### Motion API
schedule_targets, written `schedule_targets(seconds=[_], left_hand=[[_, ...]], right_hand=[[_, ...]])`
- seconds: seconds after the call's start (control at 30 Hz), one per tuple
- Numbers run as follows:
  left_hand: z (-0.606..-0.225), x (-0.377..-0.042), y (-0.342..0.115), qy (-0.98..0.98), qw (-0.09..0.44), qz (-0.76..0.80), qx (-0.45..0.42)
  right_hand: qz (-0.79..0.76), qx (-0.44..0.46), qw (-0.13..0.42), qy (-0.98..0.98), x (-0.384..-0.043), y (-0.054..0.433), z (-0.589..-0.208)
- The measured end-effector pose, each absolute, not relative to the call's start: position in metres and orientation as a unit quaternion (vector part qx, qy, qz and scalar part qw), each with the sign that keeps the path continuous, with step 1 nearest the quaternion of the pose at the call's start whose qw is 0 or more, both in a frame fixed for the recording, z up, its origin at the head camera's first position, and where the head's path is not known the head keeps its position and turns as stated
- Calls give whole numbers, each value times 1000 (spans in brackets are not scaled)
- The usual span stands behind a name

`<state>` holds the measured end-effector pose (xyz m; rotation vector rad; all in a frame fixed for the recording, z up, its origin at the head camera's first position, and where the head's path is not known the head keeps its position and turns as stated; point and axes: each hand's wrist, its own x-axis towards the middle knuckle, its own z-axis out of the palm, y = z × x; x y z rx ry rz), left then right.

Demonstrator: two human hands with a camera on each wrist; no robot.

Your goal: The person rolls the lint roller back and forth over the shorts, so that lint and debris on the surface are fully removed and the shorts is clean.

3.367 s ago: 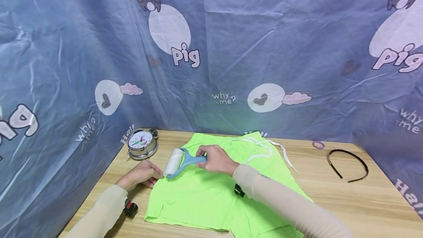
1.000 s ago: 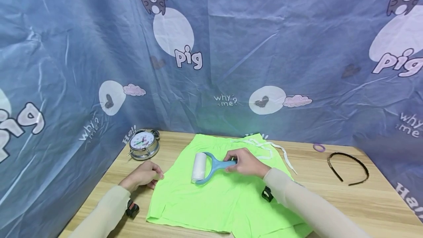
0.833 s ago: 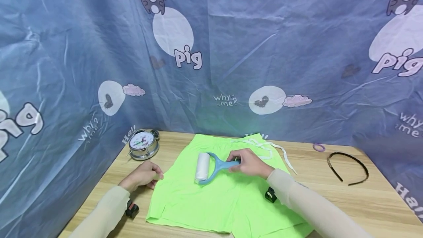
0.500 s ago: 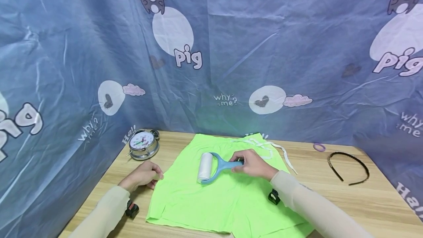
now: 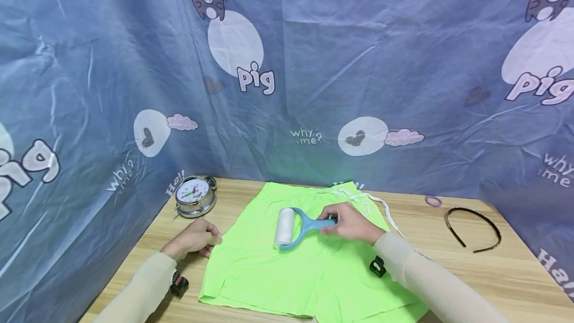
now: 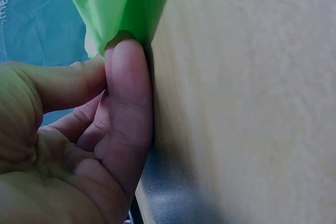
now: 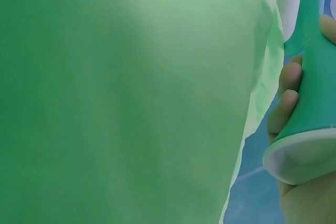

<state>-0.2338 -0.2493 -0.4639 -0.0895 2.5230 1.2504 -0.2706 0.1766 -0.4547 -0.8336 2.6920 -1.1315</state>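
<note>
Neon green shorts (image 5: 264,273) with white drawstrings (image 5: 381,208) lie spread on the wooden table. My right hand (image 5: 350,222) grips the blue handle of a lint roller (image 5: 284,228), whose white roll lies over the upper middle of the shorts. In the right wrist view, fingers (image 7: 283,111) curl round that handle (image 7: 317,82), its flared end towards the camera. At the left edge of the shorts, my left hand (image 5: 197,237) pinches the fabric. The left wrist view shows thumb and index finger (image 6: 128,77) meeting at a fold of the green cloth (image 6: 105,3).
A silver twin-bell alarm clock (image 5: 195,196) stands at the back left of the table (image 5: 493,283). On the right lie a purple hair tie (image 5: 433,201) and a black headband (image 5: 473,228). A blue printed curtain (image 5: 314,79) surrounds the table's back and sides.
From the left edge of the shorts, the lint roller has moved right across the cloth with my right hand, slowly in the last second. My left hand stays at the left edge.
</note>
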Motion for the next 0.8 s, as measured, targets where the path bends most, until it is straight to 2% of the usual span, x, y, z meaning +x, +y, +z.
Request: schedule_targets(seconds=[0.8], left_hand=[[-465, -234, -251, 883, 161, 439, -31]], right_hand=[[-367, -260, 46, 892, -263, 205, -453]])
